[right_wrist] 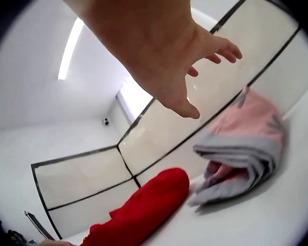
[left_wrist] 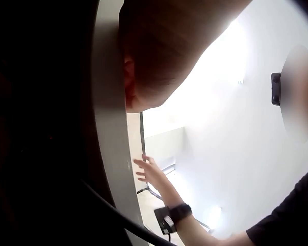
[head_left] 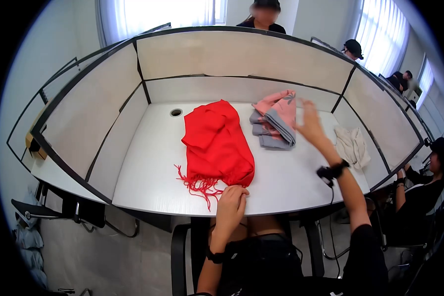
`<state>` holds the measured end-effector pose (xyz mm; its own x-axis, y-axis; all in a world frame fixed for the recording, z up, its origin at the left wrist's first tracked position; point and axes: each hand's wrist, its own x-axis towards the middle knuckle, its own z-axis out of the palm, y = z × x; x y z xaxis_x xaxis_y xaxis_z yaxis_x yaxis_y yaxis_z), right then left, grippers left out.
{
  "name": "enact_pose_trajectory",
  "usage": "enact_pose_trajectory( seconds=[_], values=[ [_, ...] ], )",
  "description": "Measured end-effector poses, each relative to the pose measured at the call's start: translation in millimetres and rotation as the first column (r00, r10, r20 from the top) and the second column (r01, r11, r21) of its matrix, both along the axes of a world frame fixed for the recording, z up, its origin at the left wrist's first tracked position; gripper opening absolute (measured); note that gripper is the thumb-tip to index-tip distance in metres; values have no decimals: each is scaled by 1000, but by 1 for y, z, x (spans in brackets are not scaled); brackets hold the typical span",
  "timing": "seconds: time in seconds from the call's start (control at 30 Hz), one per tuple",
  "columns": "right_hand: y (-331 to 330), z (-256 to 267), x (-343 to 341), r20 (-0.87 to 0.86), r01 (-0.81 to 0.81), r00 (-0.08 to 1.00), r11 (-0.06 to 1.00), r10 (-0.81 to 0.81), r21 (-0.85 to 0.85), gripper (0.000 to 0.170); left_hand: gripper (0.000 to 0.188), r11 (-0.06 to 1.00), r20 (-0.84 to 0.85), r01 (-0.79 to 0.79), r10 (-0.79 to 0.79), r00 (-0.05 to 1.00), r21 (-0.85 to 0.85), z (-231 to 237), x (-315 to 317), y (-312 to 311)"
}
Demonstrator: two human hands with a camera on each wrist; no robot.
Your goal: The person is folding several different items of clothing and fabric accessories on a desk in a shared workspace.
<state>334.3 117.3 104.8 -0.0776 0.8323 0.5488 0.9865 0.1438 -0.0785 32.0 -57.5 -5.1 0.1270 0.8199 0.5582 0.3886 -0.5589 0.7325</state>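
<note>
A red fringed scarf (head_left: 217, 143) lies folded lengthwise on the white desk, its tassels toward the front edge. My left hand (head_left: 231, 201) rests at that front edge, fingertips right by the scarf's lower end; in the left wrist view the hand (left_wrist: 159, 56) hides its own fingers. To the right of the red scarf, a pink and grey scarf (head_left: 276, 121) sits folded in a layered stack. My right hand (head_left: 311, 123) is raised beside this stack with fingers spread and holds nothing. The right wrist view shows the hand (right_wrist: 164, 61) above the pink and grey scarf (right_wrist: 241, 148).
A crumpled cream cloth (head_left: 351, 147) lies at the right side of the desk. Low partition panels (head_left: 236, 52) enclose the back and sides. A round cable hole (head_left: 176, 113) is at the back left. Other people sit beyond the panels.
</note>
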Motion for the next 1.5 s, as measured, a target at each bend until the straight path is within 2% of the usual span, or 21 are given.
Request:
enact_pose_trajectory(
  seconds=[0.07,0.27,0.3,0.33,0.4,0.5,0.53,0.57,0.6,0.67,0.73,0.8,0.83,0.9,1.0,1.07,1.13,1.2,1.27,1.33,1.5],
  values=[
    [17,-8,-60,14,-26,1000,1000,26,10,67,8,1000,11,12,-12,1000,-2,-1,-1,0],
    [130,-73,-54,-179,-129,979,974,96,-185,23,7,1000,-23,28,-27,999,11,3,-5,-3],
    [124,-72,-53,-143,-173,976,984,166,-42,13,7,999,-23,38,-38,999,22,2,-4,-4],
    [119,-66,-48,-130,-231,966,971,221,-63,18,7,999,-13,51,-51,999,19,0,-3,-6],
    [76,-40,-46,-453,-261,889,884,65,-387,27,7,1000,-14,27,-27,1000,17,1,-3,-5],
    [22,-35,-36,-409,-224,906,942,108,-249,39,8,998,0,16,-16,1000,56,-5,-1,-4],
    [11,-51,-23,-295,-317,919,934,261,-163,44,8,999,3,9,-10,1000,48,-6,-1,-4],
    [-1,-69,-15,-363,-370,870,928,333,-35,44,7,999,5,15,-15,1000,47,-7,-1,-3],
    [-25,-57,-17,-648,-337,757,900,83,-278,43,7,998,4,16,-16,1000,59,-7,-1,-2],
    [-64,-62,-9,-827,-518,557,811,80,-270,36,8,998,-12,12,-12,1000,59,-6,-1,-3],
    [-114,-46,-23,-984,-604,170,784,-49,-143,34,10,999,-21,25,-25,999,33,2,-2,-7],
    [-140,-52,-6,-998,-666,57,744,-16,-50,34,13,983,277,169,-144,950,-68,8,-4,-13],
    [-153,-53,-3,-999,-658,39,752,-15,-37,34,16,978,280,195,-168,945,-73,6,-5,-12],
    [-178,-54,4,-962,-566,-263,819,-76,90,32,18,990,205,122,-104,973,-77,15,8,-12],
    [-202,-64,12,-892,-361,-453,914,2,186,30,36,991,7,11,-10,1000,-136,17,32,-7],
    [-218,-69,29,-938,-324,-347,939,-6,114,27,48,979,-226,-174,146,963,-110,3,49,1],
    [-239,-68,53,-991,-404,-106,914,-85,-35,23,52,977,-216,-201,181,959,-73,3,59,3],
    [-259,-56,60,-994,-330,94,940,-56,-84,15,52,968,-281,-234,201,938,-87,3,62,5],
    [-274,-55,73,-974,-328,207,932,-90,-156,15,53,944,-263,-284,235,936,-166,12,68,2],
    [-283,-66,80,-979,-324,168,932,-115,-165,16,54,937,-286,-326,281,916,-122,24,76,2],
    [-289,-94,81,-983,-263,102,949,-154,-176,22,48,977,-291,-134,178,940,167,54,105,-1]
  ],
)
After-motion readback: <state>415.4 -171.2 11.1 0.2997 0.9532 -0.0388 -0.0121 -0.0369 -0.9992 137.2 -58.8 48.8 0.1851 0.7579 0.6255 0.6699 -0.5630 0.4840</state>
